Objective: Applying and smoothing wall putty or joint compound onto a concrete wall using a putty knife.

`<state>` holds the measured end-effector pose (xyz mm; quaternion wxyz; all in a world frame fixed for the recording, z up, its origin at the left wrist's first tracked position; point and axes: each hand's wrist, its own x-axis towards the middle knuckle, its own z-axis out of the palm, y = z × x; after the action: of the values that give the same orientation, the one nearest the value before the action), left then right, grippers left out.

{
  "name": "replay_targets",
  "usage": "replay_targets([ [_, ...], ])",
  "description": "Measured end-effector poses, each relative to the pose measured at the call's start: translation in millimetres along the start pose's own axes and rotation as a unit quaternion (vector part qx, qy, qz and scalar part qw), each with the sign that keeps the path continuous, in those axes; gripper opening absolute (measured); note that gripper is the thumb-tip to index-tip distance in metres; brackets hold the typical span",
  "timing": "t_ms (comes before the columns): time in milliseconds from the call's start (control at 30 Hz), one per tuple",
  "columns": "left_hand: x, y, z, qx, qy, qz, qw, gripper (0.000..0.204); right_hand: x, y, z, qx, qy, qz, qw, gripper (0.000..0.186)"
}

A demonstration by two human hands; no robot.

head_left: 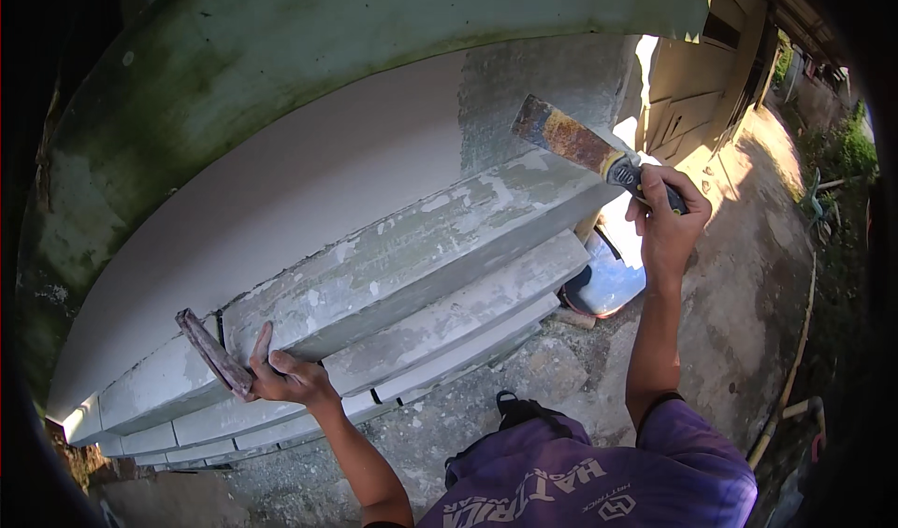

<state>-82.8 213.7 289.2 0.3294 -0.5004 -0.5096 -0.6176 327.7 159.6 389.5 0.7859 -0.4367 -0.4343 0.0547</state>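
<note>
Above the right end of the stepped ledge [412, 247], the right hand [666, 212] grasps a scraper [571, 140] by its dark handle, fingers wrapped round it, its rusty blade pointing up-left across the grey patch [543, 93] of wall. Near the ledge's left part, the left hand [285, 374] holds a narrow, dusty bar [213, 352], index finger raised. A long stretch of ledge lies open between the hands; its front edge drops to lower steps, and concrete ground [739, 341] spreads to the right. Overhead, a curved green rim [374, 23] bounds the room upward. The left fingers' grip is partly hidden, a blue container [608, 275] is partly covered by the ledge, and whether the blade touches the wall, I cannot tell.
</note>
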Motion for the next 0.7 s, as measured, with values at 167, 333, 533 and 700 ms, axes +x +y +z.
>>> replay_targets([
  [167,-3.5,2.3,-0.6,0.057,-0.013,-0.050,0.997,0.040,70.9,7.7,18.7,0.021,-0.036,-0.069,0.997,0.017],
  [333,-0.5,16.7,1.6,0.057,0.002,-0.091,0.994,0.037,97.4,15.5,64.8,-0.001,-0.065,-0.095,0.993,0.020],
  [533,1.7,26.7,-1.4,0.057,-0.002,-0.145,0.988,0.036,103.5,21.7,31.8,-0.025,0.002,-0.146,0.989,0.013],
  [700,2.8,36.2,4.6,0.065,0.005,-0.176,0.982,0.028,118.2,18.1,58.6,-0.069,-0.002,-0.155,0.986,0.016],
])
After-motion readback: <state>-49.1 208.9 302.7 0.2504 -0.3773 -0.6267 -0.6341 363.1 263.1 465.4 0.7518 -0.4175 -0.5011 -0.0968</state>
